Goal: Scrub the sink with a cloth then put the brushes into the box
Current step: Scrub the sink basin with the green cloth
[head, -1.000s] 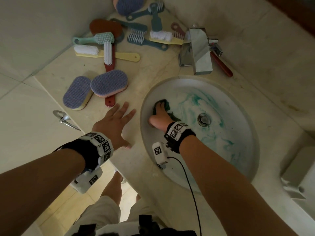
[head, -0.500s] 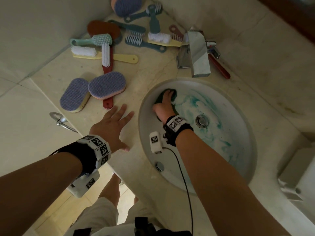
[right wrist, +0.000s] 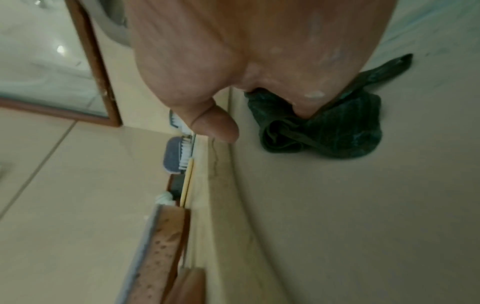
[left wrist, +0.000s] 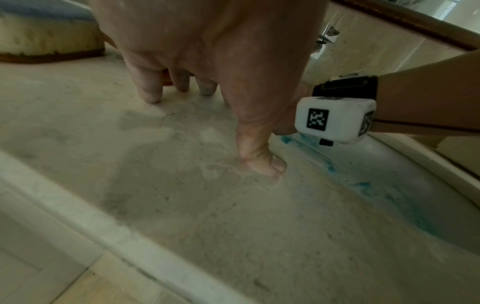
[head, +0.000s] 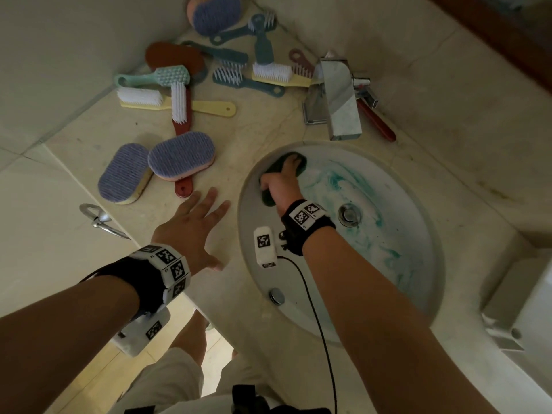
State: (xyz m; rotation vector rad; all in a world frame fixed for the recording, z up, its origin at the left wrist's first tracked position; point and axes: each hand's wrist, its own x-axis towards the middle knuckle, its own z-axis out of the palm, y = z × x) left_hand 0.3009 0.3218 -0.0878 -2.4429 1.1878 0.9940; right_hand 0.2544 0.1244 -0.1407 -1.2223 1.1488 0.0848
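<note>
The white oval sink [head: 418, 264] is smeared with teal cleaner. My right hand [head: 285, 177] presses a dark green cloth [head: 276, 165] flat against the basin's far-left wall just under the rim. In the right wrist view the palm [right wrist: 246, 41] lies on the bunched cloth [right wrist: 337, 135] and the thumb sticks out free. My left hand [head: 194, 222] rests flat on the stone counter, fingers spread, left of the sink; its fingertips [left wrist: 150, 94] touch the counter. Several brushes lie at the counter's back left, among them two purple oval ones [head: 182, 158]. No box is in view.
A chrome faucet [head: 337, 94] stands behind the sink, with a red-handled brush [head: 378, 121] behind it. The drain [head: 348, 215] sits mid-basin. A metal hook [head: 98, 218] sticks out of the wall at left. The counter's front edge runs just below my left wrist.
My right hand has slid the cloth up the sink's left wall, from near the basin floor to just under the far rim. The left hand has stayed planted.
</note>
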